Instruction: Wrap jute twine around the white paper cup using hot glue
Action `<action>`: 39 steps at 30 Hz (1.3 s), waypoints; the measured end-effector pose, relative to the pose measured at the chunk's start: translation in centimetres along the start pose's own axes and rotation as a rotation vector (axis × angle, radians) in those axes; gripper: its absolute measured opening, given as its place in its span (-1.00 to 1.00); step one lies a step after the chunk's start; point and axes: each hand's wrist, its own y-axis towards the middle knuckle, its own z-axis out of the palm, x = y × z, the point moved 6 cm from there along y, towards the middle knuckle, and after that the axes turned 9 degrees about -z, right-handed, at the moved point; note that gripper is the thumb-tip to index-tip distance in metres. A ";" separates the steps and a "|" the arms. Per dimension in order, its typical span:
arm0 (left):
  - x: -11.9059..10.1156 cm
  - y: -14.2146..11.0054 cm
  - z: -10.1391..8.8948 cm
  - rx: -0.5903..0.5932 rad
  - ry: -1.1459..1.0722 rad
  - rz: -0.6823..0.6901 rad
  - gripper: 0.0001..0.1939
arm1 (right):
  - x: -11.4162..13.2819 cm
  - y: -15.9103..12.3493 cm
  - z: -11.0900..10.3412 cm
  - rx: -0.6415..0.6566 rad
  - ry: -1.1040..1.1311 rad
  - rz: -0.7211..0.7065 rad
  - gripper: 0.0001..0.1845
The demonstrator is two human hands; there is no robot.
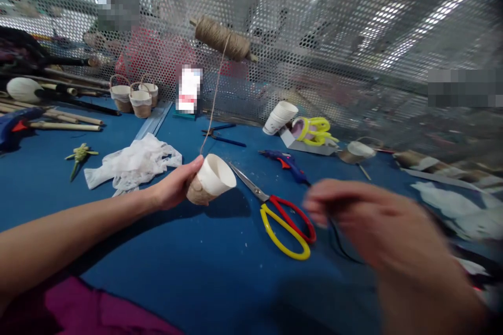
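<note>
- Cup [210,180] is left of the scissors [259,194], near the blade tips, raised over the blue table [176,256], mouth tilted up and toward the scissors. Looks light; should lift with little effort.
- Right hand [353,214]: right of the scissors, by the handles, motion-blurred; fingers look curled, can't tell whether it grips anything.
- Left hand [175,183]: left of the scissors, grasping the cup's side, thumb up near the rim.
- Upper cup wall: white, looks thin and paper-like, probably smooth; a hard squeeze at the rim would likely dent it.
- Twine wrap [198,193] around the lower cup: looks rough and firmer, likely less slippery, so best hold is here, light pressure.
- Twine strand [216,91]: runs from the spool [222,37] beyond the scissors to the left thumb; looks soft and bendy, pinch it close to the cup.
</note>
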 end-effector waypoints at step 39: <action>1.0 -0.7 0.8 -0.205 0.136 -0.028 -0.52 | 3.1 4.5 8.2 0.034 0.130 -0.113 -0.69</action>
